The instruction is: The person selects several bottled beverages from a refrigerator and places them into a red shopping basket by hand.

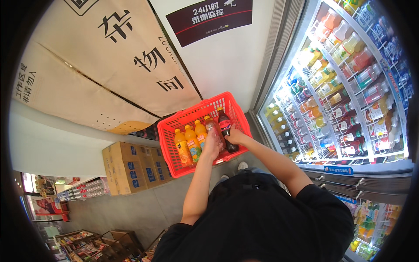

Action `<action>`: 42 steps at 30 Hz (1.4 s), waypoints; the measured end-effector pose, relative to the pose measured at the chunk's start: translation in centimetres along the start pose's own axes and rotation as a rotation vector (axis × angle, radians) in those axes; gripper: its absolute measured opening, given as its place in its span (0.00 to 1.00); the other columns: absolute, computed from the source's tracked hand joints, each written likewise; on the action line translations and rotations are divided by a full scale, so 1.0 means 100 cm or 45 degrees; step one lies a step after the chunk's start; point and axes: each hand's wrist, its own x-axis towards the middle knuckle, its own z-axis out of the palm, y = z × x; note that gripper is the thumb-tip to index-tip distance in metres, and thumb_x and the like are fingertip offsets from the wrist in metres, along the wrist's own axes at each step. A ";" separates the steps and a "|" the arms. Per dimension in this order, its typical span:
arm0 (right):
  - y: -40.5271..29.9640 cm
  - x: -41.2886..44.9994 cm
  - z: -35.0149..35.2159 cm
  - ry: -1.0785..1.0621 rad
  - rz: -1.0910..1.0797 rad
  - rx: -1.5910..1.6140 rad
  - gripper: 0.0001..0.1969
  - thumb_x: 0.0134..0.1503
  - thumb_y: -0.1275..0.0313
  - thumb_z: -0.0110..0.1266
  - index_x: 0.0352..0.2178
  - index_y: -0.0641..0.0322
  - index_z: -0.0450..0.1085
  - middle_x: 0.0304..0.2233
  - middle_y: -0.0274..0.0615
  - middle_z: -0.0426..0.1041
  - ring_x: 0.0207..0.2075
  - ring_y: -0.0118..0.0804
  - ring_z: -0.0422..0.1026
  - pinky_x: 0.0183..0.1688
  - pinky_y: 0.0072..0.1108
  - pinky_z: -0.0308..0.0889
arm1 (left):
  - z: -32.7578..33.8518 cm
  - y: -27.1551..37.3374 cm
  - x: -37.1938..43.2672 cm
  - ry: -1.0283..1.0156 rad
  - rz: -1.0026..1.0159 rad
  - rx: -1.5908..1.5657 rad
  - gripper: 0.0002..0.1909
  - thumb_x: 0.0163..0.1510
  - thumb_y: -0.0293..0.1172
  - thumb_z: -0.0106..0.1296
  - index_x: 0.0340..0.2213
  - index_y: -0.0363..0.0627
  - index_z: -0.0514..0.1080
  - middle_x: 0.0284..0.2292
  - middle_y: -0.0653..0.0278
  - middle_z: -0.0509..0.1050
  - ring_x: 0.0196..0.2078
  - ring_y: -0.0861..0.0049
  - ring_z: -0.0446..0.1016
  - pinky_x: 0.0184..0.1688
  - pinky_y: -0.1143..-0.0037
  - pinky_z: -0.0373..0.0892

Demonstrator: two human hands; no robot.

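Observation:
A red plastic shopping basket (166,153) is in front of me, with a row of bottles inside. My right hand (236,135) grips a dark cola-coloured bottle (224,118) with a yellow cap and a pink-and-black label, at the basket's right end. Just left of it, my left hand (213,144) is around a clear bottle (210,123) with a pinkish look and a yellow cap; the hand covers its lower part. Beside these lie two orange Qoo bottles (192,141) and an orange Minute Maid juice bottle (182,147) at the left end.
To the right stands a lit drinks fridge (347,108) with several slanted rows of bottles. Cardboard cartons (131,170) are stacked left of the basket. A beige printed curtain (108,65) hangs behind. Snack racks (85,245) stand at lower left on the grey floor (147,209).

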 end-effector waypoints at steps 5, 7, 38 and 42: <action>-0.022 -0.035 -0.030 0.062 -0.106 0.109 0.47 0.56 0.55 0.54 0.62 0.81 0.38 0.48 0.71 0.69 0.51 0.58 0.70 0.54 0.34 0.66 | -0.016 0.013 -0.001 0.143 0.223 0.020 0.43 0.58 0.61 0.40 0.65 0.46 0.46 0.63 0.49 0.52 0.63 0.59 0.53 0.62 0.64 0.50; -0.020 -0.041 -0.046 0.154 -0.433 0.551 0.36 0.59 0.61 0.53 0.61 0.75 0.50 0.51 0.61 0.69 0.53 0.46 0.71 0.52 0.28 0.67 | -0.004 0.030 -0.013 0.089 0.384 0.031 0.40 0.59 0.60 0.39 0.63 0.47 0.50 0.62 0.50 0.55 0.62 0.61 0.56 0.62 0.64 0.51; 0.031 -0.275 -0.071 1.575 -0.648 1.578 0.20 0.65 0.64 0.43 0.55 0.61 0.64 0.50 0.41 0.71 0.50 0.32 0.70 0.52 0.25 0.63 | 0.111 0.053 -0.086 -0.976 0.954 0.483 0.30 0.64 0.51 0.34 0.58 0.40 0.60 0.55 0.55 0.67 0.55 0.69 0.66 0.56 0.70 0.60; 0.041 -0.325 -0.023 1.789 -0.505 1.565 0.19 0.65 0.65 0.43 0.55 0.61 0.65 0.49 0.42 0.72 0.49 0.32 0.70 0.51 0.24 0.64 | 0.115 0.006 -0.105 -1.138 0.826 0.566 0.30 0.64 0.51 0.33 0.58 0.40 0.60 0.55 0.55 0.67 0.55 0.70 0.66 0.55 0.71 0.60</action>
